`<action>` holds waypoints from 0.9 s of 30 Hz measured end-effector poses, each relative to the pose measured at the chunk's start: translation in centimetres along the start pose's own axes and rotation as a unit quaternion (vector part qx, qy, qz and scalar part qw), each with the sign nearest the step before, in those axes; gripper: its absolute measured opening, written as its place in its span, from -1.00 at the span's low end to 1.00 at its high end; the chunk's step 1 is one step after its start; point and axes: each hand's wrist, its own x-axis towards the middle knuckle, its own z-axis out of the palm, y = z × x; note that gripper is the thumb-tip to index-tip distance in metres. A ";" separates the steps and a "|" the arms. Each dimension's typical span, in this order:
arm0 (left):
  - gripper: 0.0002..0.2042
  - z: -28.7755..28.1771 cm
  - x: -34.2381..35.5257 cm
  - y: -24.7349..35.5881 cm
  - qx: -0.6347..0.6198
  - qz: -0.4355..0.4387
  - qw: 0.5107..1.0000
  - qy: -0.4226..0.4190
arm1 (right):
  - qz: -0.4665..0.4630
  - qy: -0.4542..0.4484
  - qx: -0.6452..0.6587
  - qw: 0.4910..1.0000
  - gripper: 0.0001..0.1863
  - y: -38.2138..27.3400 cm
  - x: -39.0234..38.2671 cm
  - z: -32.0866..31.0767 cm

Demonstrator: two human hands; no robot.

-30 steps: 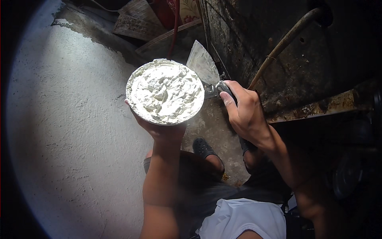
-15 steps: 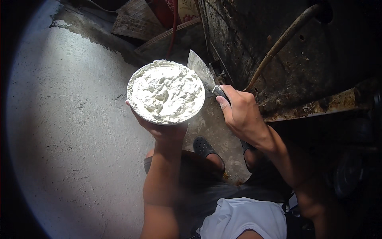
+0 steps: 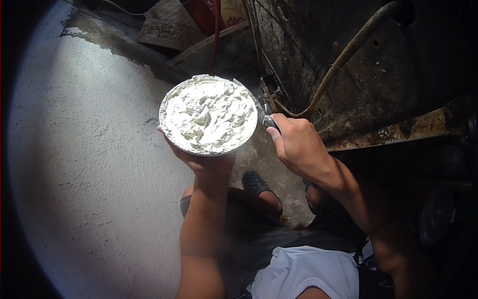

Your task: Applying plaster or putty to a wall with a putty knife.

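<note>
My left hand [image 3: 209,163] is wrapped under a round tub [image 3: 219,154], holding it level in front of me. White putty [image 3: 208,114] fills it to the rim, with a rough, ridged surface and bright sunlight on it. In my right hand [image 3: 301,147] is a putty knife, gripped by its dark handle [image 3: 269,122]. Its thin blade [image 3: 258,102] appears nearly edge-on along the tub's right rim; whether it touches the rim I cannot tell. Most of my left fingers are hidden beneath the tub.
A rough whitish plastered wall [image 3: 99,164] spans the left side. To the right stands a dark, rust-stained panel [image 3: 368,94] with a bent hose [image 3: 334,70] and a rusty lower edge. Stacked boards [image 3: 169,25] lie at the far end. Below are my dark clogs [image 3: 255,183] on concrete.
My right hand has moved slightly left, bringing the putty knife to the tub's right rim. The blade has turned from showing its flat face to nearly edge-on. The tub stays almost still.
</note>
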 end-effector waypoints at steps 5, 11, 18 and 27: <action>-0.22 0.2 -0.3 0.4 0.171 0.058 0.984 -0.003 | -0.009 0.012 -0.029 0.999 -0.80 0.0 -0.1 -0.1; -0.26 1.3 0.9 1.7 -0.082 -0.127 0.984 0.089 | 0.023 -0.050 -0.076 0.996 -0.77 0.7 -0.1 0.5; -0.21 -0.6 2.8 4.6 -0.394 -0.182 0.899 0.062 | -0.004 0.044 0.032 0.999 -0.81 0.8 1.2 0.2; -0.44 -0.9 6.3 7.5 -0.467 -0.088 0.880 0.017 | 0.029 0.095 0.198 0.975 -0.85 -1.9 0.0 -1.5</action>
